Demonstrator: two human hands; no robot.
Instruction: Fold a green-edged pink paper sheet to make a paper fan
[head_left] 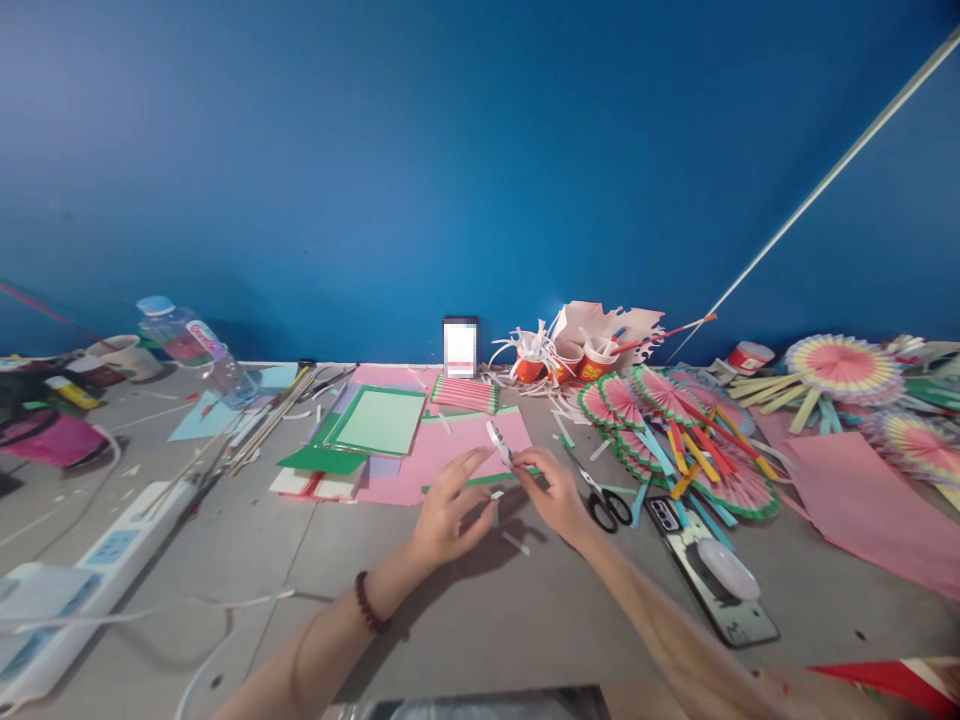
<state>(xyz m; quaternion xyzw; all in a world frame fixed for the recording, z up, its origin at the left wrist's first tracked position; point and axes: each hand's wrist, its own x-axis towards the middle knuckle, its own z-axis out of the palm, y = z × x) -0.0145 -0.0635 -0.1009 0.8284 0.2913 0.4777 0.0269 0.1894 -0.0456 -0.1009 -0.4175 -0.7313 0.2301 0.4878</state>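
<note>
My right hand point(551, 490) pinches a small white roll of tape point(496, 440) between thumb and fingers, above the grey table and the front edge of a pink paper sheet. My left hand point(452, 512) is just left of it, palm turned inward, with its fingers apart. A tiny white scrap point(496, 495) shows at its fingertips; whether it sticks to them cannot be made out. Black-handled scissors point(609, 508) lie on the table right of my right hand. A narrow white strip point(516, 543) lies below the hands.
Green sheets point(379, 420) and a bundle of pink rolled strips point(465, 394) lie behind. Pleated paper fans point(667, 395), a phone point(712, 570) and paper cups point(596, 358) are right. On the left are a tilted bottle point(199, 345), sticks point(270, 420) and a power strip point(112, 550).
</note>
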